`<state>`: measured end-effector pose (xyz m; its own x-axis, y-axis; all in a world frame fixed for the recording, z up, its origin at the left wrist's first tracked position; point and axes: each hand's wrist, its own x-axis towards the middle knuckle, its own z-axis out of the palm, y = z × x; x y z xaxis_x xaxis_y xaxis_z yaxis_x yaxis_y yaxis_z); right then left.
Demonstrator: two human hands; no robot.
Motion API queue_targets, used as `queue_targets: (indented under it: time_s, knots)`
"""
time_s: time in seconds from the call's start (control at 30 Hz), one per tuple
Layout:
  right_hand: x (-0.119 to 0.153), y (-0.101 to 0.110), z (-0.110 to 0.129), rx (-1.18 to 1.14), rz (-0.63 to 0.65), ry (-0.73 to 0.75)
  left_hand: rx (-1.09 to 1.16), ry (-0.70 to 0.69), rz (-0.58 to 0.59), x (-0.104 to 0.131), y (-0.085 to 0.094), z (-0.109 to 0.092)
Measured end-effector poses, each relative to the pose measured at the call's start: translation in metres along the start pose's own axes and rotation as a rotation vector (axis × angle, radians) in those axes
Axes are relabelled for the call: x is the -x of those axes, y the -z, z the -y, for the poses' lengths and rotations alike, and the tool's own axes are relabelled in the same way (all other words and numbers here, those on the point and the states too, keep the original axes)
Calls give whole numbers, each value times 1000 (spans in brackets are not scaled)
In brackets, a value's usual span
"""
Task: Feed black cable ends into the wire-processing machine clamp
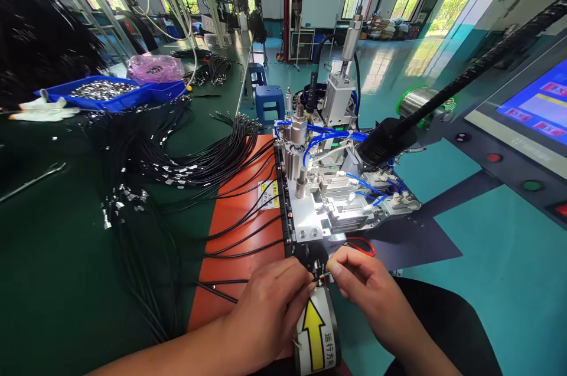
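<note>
My left hand is closed in a pinch on a black cable near its end, at the front edge of the machine's cable track. Close beside it, my right hand pinches the thin wire end between thumb and forefinger. The exact tip is hidden by the fingers. Below the hands is a rounded white cover with a yellow arrow. Several black cables lie across the orange surface, their ends set along the black track.
A metal machine with blue air tubes stands ahead. A black flexible hose crosses toward the control panel at right. Cable bundles and a blue tray of small metal parts lie on the green table.
</note>
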<state>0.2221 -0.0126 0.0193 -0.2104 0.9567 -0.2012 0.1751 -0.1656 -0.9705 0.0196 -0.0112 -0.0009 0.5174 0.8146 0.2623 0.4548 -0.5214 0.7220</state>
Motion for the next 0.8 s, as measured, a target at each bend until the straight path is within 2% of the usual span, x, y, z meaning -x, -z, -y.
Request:
queue_targets:
  time_s: [0.23,0.5,0.8]
  knots:
    - [-2,-2,-8,53,-40,-20,-31,-23,-57,0,3,2]
    - [-7,-15,-19,57,-155,-61,-52,-21,-51,5,9,6]
    - [-11,-19,-23,122,-181,-68,-106,-49,-104,-4,12,2]
